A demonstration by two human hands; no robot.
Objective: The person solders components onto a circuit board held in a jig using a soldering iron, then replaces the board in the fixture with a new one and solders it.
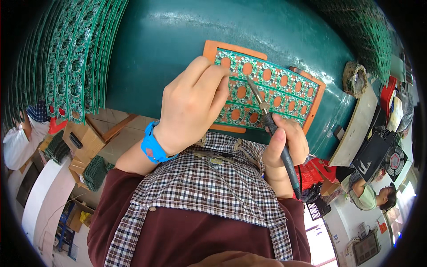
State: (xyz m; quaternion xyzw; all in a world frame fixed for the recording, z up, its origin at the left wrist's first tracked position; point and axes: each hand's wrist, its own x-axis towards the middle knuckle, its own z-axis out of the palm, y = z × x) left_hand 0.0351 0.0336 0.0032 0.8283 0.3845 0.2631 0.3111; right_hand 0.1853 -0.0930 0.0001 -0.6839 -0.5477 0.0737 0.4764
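Observation:
A green circuit board panel (262, 99) with rows of round cut-outs lies in an orange holder (235, 46) on the green table. My right hand (288, 143) grips a soldering iron (281, 151) by its dark handle. The iron's tip slants down onto the panel, near the upper row of cut-outs. Over the panel's left end is my left hand (195, 95), with a blue band on its wrist. Its thumb and fingers are pinched together at the board's upper left; whatever they hold is too small or hidden to tell.
Stacks of similar circuit panels stand at the left (75, 62) and far right (356, 31) of the table (155, 49). A rough holder (355, 80) sits by the right edge. Cardboard boxes (84, 138) are on the left; another person (373, 196) and a black fan (394, 161) are at right.

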